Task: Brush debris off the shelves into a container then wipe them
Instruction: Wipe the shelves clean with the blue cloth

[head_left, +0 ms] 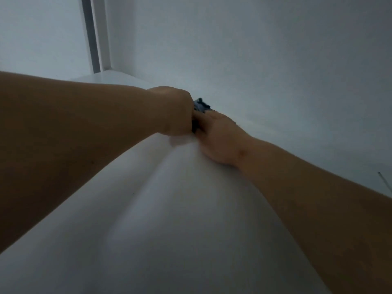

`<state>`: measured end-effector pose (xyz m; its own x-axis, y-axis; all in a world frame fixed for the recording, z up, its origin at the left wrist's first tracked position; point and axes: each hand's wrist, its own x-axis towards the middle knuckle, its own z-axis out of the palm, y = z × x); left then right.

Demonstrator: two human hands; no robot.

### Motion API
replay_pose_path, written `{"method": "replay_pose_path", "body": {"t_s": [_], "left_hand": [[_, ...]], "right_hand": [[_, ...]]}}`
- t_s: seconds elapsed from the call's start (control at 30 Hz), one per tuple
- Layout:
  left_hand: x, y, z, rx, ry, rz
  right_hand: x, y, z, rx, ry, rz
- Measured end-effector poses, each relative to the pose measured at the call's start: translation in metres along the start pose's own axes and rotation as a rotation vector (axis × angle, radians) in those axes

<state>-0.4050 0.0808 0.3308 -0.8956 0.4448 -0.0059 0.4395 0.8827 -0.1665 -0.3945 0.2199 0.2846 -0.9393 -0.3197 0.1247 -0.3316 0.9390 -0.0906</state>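
Left hand [174, 111]: reaching forward over the shelf, forearm entering from the left edge of the view; back of the wrist toward the camera, fingers folded under and out of sight. Curled around a blue cloth, by the look of the fabric emerging at its far side.

Right hand [216, 136]: reaching in from the lower right, just beside the left hand and touching it at the knuckles. Back of the hand up, low over the shelf; fingers run forward toward the cloth and are hidden where the two hands meet. Whether gripping the cloth or only lying against it: cannot tell.

Blue cloth [201, 106]: small bunched piece, dark blue, showing between and just beyond the two hands; a darker strip of it also visible in the gap below, between the palms. Mostly covered by the hands.

Shelf [169, 209]: white, smooth surface, under both forearms and stretching toward the camera; blurred in the middle. One tiny dark speck [133, 193] on it, nearer the camera than the hands, beside the left forearm.

Back wall [275, 60]: pale, plain, directly beyond the hands.

Vertical dark strip [90, 35]: beyond and left of the left hand, at the corner of the shelf compartment.
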Motion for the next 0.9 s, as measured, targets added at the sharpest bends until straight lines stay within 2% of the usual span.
{"method": "replay_pose_path", "body": {"t_s": [0.07, 0.1, 0.2, 0.3, 0.37, 0.53, 0.63, 0.67, 0.73, 0.77, 0.83, 0.9], "left_hand": [[-0.003, -0.004, 0.000, -0.020, 0.001, 0.028], [-0.006, -0.006, 0.001, -0.040, 0.011, 0.038], [-0.010, -0.011, 0.003, -0.056, -0.005, 0.054], [-0.012, -0.017, 0.005, -0.124, 0.018, 0.054], [-0.015, -0.019, 0.006, -0.192, 0.035, 0.023], [-0.027, -0.031, 0.010, -0.301, 0.138, -0.067], [-0.038, -0.047, 0.009, -0.265, 0.193, -0.077], [-0.042, -0.052, 0.008, -0.245, 0.207, -0.081], [-0.051, -0.063, 0.005, -0.216, 0.211, -0.087], [-0.055, -0.067, 0.004, -0.203, 0.204, -0.090], [-0.063, -0.075, 0.005, -0.175, 0.188, -0.100], [-0.070, -0.084, 0.010, -0.163, 0.161, -0.118]], "right_hand": [[-0.018, 0.025, -0.011, 0.076, 0.030, -0.098], [-0.028, 0.046, -0.016, 0.081, 0.034, -0.079], [-0.053, 0.090, -0.031, -0.061, -0.074, 0.188], [-0.043, 0.079, -0.033, -0.087, -0.134, 0.520], [-0.027, 0.042, -0.030, -0.101, -0.118, 0.496], [-0.040, -0.057, -0.008, -0.084, -0.053, 0.099], [-0.061, -0.068, -0.024, -0.084, -0.042, -0.117], [-0.064, -0.062, -0.032, -0.086, -0.067, -0.098], [-0.061, -0.043, -0.040, -0.043, -0.137, 0.120], [-0.057, -0.034, -0.040, -0.100, -0.165, 0.228], [-0.049, -0.034, -0.037, -0.105, -0.146, 0.371], [-0.044, -0.057, -0.030, -0.068, -0.106, 0.356]]}}
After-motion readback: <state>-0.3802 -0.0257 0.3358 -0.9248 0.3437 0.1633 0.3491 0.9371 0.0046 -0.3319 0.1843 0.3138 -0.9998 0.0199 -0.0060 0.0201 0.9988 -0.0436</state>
